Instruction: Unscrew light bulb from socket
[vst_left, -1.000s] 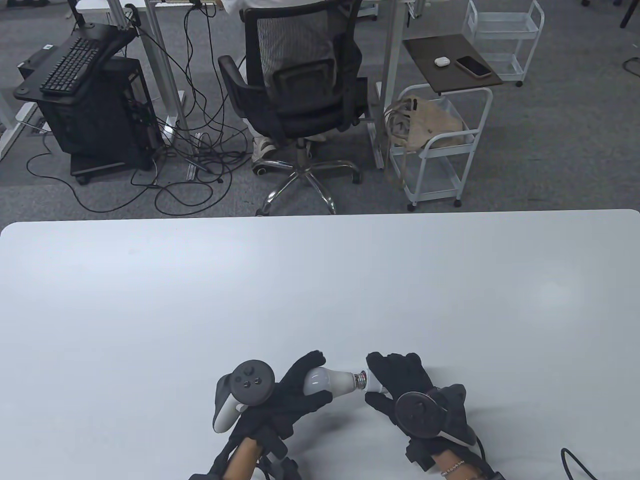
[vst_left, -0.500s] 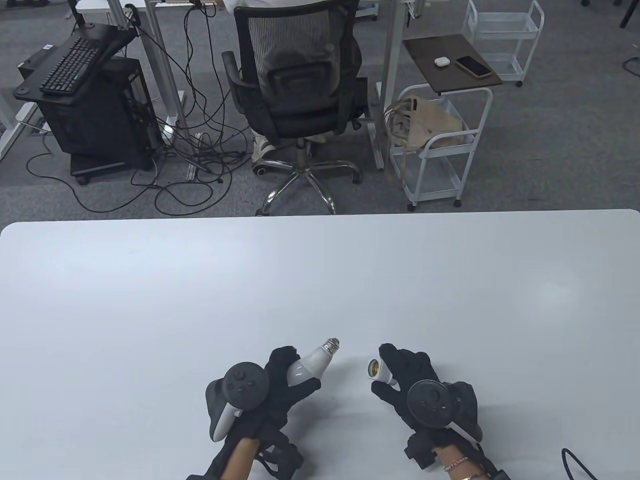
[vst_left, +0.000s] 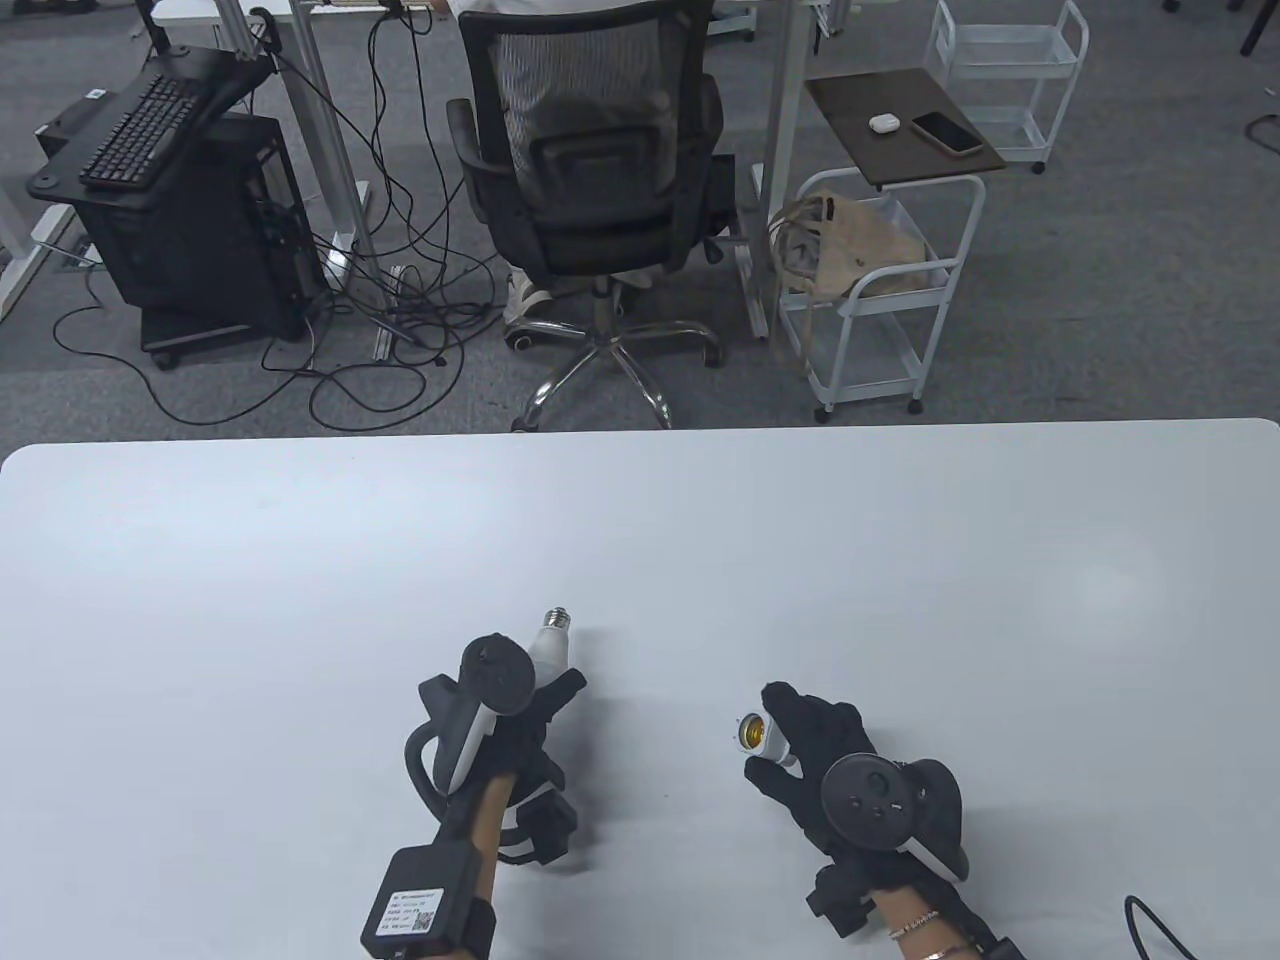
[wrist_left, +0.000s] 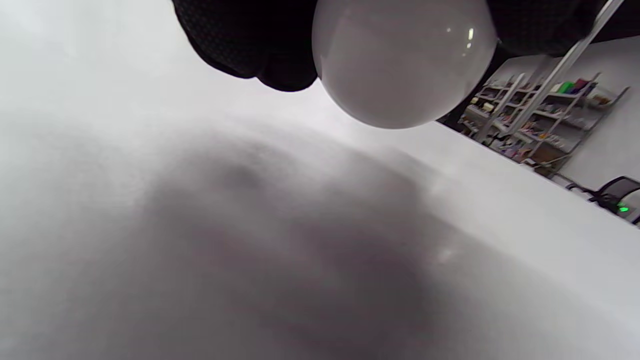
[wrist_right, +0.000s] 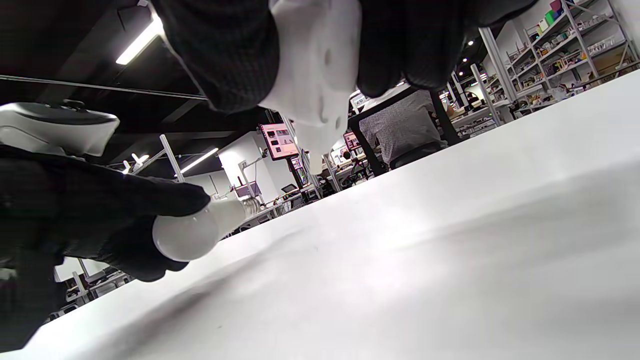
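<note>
The left hand (vst_left: 530, 700) grip grasps the light bulb (vst_left: 550, 645), screw base projecting toward 12 o'clock. At its 3 o'clock, well apart, the right hand (vst_left: 815, 755) grip holds the socket (vst_left: 757, 733) above the table (vst_left: 640, 560).

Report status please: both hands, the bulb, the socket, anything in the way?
Left hand holds bulb, clear of table. Right hand holds socket, empty. Bulb and socket apart. Nothing between them.

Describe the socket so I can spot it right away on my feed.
On the white table, near its front edge, the right hand holds the socket. It's short and white with a brassy open mouth, unlike the light bulb held apart in the left hand.
</note>
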